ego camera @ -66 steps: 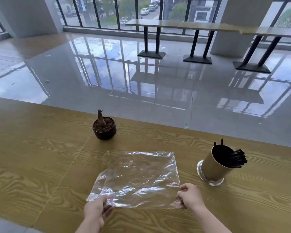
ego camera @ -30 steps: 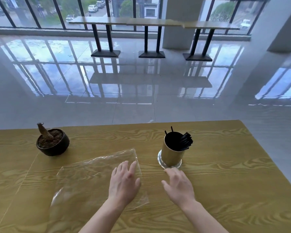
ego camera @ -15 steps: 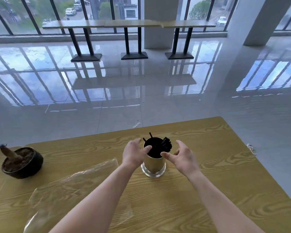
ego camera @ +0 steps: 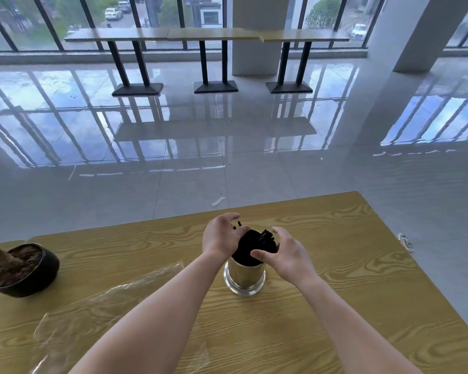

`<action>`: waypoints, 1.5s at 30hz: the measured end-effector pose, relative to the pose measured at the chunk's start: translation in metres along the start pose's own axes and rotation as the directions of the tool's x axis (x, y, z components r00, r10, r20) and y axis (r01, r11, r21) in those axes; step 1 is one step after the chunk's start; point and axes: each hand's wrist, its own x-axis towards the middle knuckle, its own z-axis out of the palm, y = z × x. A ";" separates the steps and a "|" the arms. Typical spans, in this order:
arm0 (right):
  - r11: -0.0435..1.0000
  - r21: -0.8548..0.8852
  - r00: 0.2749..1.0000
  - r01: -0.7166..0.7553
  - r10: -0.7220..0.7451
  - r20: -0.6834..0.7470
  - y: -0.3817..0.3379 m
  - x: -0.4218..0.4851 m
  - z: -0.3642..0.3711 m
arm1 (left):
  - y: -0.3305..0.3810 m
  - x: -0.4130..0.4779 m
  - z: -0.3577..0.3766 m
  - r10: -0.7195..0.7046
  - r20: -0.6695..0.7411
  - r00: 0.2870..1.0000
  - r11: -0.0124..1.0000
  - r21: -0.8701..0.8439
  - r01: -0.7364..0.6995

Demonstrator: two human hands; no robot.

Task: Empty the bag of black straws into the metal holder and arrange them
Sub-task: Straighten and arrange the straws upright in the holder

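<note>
A shiny metal holder (ego camera: 244, 279) stands upright on the wooden table (ego camera: 335, 279), filled with black straws (ego camera: 257, 245) that stick out of its top. My left hand (ego camera: 220, 234) curls over the straws from the left, fingers touching their tips. From the right, my right hand (ego camera: 284, 256) cups the holder's rim, thumb against the straws. The clear plastic bag (ego camera: 114, 306) lies flat and empty on the table at lower left, partly under my left forearm.
A dark bowl-shaped pot (ego camera: 22, 269) with soil and a brown stump sits at the table's left edge. The table's far edge runs just behind the holder, with glossy floor beyond. Several long tables (ego camera: 206, 36) stand by the windows.
Both hands let go of the empty bag, which stayed on the table, and moved to the holder. They have closed in around the straw tops.
</note>
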 end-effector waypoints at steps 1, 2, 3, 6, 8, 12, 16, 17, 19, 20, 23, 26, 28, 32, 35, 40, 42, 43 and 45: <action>1.000 0.011 1.000 0.002 -0.002 0.002 0.000 0.000 0.001 | 0.002 0.003 0.002 0.012 0.007 1.000 1.000 0.028 -0.013; 1.000 0.024 1.000 0.002 -0.002 -0.001 0.000 0.001 0.001 | 0.003 0.006 0.004 0.020 0.021 1.000 0.999 0.041 -0.021; 0.999 0.033 1.000 0.003 -0.003 -0.008 0.001 0.002 0.002 | 0.004 0.009 0.007 0.023 0.037 0.999 0.999 0.045 -0.024; 0.999 0.043 0.998 0.024 -0.022 -0.057 0.000 0.003 0.007 | 0.002 0.011 0.004 0.031 0.039 0.999 0.999 0.020 -0.032; 0.998 0.041 0.993 0.057 -0.053 -0.104 -0.001 0.004 0.010 | 0.000 0.010 -0.005 0.043 0.009 0.999 0.999 -0.004 -0.043; 0.993 0.082 0.987 0.086 -0.073 -0.147 0.000 0.003 0.013 | -0.009 0.003 -0.034 0.027 -0.104 0.994 0.991 -0.127 -0.041; 0.992 0.101 0.992 0.071 -0.060 -0.109 0.003 0.000 0.010 | -0.018 -0.008 -0.068 -0.019 -0.184 0.983 0.953 -0.302 -0.038; 0.993 0.098 0.993 0.062 -0.052 -0.105 0.003 -0.001 0.008 | -0.020 -0.012 -0.077 -0.045 -0.188 0.981 0.928 -0.372 -0.029; 0.995 0.088 0.993 0.048 -0.038 -0.115 0.002 -0.004 0.003 | -0.026 -0.020 -0.094 -0.101 -0.203 0.974 0.861 -0.508 -0.016; 0.996 0.074 0.990 0.055 -0.045 -0.136 0.002 -0.005 -0.001 | -0.029 -0.025 -0.102 -0.132 -0.207 0.969 0.819 -0.573 -0.011; 0.994 0.033 0.960 0.101 -0.089 -0.265 0.000 -0.008 -0.010 | -0.037 -0.041 -0.117 -0.205 -0.155 0.966 0.615 -0.789 0.004; 0.970 0.135 0.929 0.201 -0.144 -0.342 -0.013 -0.013 -0.013 | -0.043 -0.056 -0.107 -0.230 0.003 0.973 0.339 -0.937 0.083; 0.845 0.505 0.980 0.177 -0.102 -0.173 -0.030 -0.017 -0.016 | -0.041 -0.064 -0.090 -0.237 0.092 0.967 0.242 -0.959 0.150; 0.446 0.892 0.970 -0.074 -0.177 0.169 -0.054 -0.018 -0.023 | -0.037 -0.075 -0.060 -0.276 0.172 0.946 0.199 -0.952 0.231; 0.369 0.928 0.983 -0.047 -0.147 0.108 -0.057 -0.018 -0.025 | -0.039 -0.078 -0.051 -0.313 0.156 0.937 0.223 -0.947 0.232; 0.468 0.882 0.998 0.065 -0.054 -0.045 -0.053 -0.016 -0.026 | -0.038 -0.079 -0.044 -0.328 0.180 0.927 0.242 -0.933 0.267; 0.561 0.813 0.987 0.155 -0.059 -0.148 -0.054 -0.015 -0.032 | -0.034 -0.079 -0.041 -0.306 0.200 0.931 0.258 -0.924 0.283; 0.617 0.756 0.974 0.216 -0.083 -0.210 -0.055 -0.015 -0.037 | -0.032 -0.078 -0.041 -0.289 0.202 0.936 0.285 -0.915 0.285; 0.704 0.632 0.935 0.324 -0.136 -0.328 -0.059 -0.013 -0.051 | -0.030 -0.076 -0.040 -0.257 0.171 0.951 0.396 -0.879 0.265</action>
